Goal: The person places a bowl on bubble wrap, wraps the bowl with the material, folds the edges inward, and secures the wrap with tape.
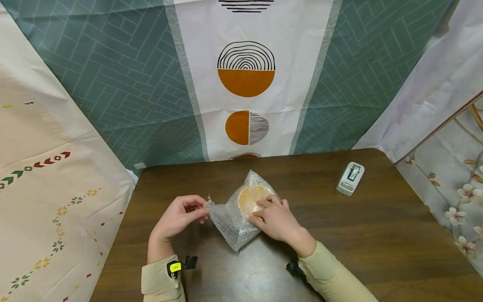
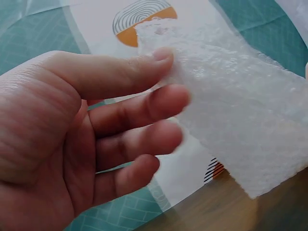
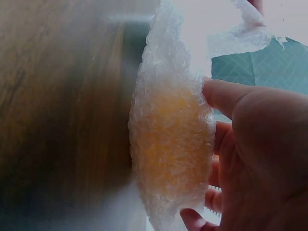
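Observation:
A round orange-yellow object (image 1: pixel 249 199) shows through a clear bubble wrap (image 1: pixel 235 235) around it on the table. Its exact kind is blurred by the wrap. My left hand (image 1: pixel 183 216) pinches the loose left corner of the wrap between thumb and index finger, while the other fingers are bent and hold nothing. In the left wrist view the lifted sheet of wrap stretches away from the left hand (image 2: pixel 91 130). From above, my right hand (image 1: pixel 277 218) rests its fingertips and thumb on the wrapped bundle. The right wrist view shows the right hand (image 3: pixel 255 149) touching the bundle's upper face.
A white and grey tape dispenser-like device (image 1: pixel 351 178) lies at the table's back right. The dark wooden table (image 1: pixel 396 235) meets a patterned green and white cloth (image 1: pixel 147 84) behind it. Other patterned cloths hang at both sides.

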{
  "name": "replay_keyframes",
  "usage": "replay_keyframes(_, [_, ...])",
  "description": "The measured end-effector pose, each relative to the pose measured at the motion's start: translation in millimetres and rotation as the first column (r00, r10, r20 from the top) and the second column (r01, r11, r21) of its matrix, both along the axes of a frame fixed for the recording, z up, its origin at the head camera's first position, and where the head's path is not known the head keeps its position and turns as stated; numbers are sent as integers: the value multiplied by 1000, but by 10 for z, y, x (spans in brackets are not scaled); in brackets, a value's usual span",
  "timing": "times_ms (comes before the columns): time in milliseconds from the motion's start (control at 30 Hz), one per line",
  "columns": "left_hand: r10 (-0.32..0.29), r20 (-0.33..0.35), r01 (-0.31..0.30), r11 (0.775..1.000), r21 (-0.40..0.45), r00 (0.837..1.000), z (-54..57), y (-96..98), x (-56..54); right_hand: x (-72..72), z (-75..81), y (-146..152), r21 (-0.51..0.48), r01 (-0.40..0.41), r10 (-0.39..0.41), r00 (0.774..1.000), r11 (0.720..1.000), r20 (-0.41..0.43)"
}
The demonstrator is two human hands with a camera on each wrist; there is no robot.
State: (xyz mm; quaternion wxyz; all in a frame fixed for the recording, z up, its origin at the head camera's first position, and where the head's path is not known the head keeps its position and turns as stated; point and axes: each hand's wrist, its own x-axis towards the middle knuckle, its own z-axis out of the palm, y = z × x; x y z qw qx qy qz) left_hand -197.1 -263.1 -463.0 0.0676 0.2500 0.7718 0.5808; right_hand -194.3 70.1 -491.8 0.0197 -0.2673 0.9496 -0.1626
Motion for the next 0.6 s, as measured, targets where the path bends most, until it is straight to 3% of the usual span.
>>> replay_keyframes(233, [69,-37,-69,998,17,997,13,131,-9,8,-9,8,0,-17,17,1000,1000,13])
replay_keyframes(600, [79,8,-79,990,113,997,18,356,-37,12,0,10,-13,-50,50,998,999,30])
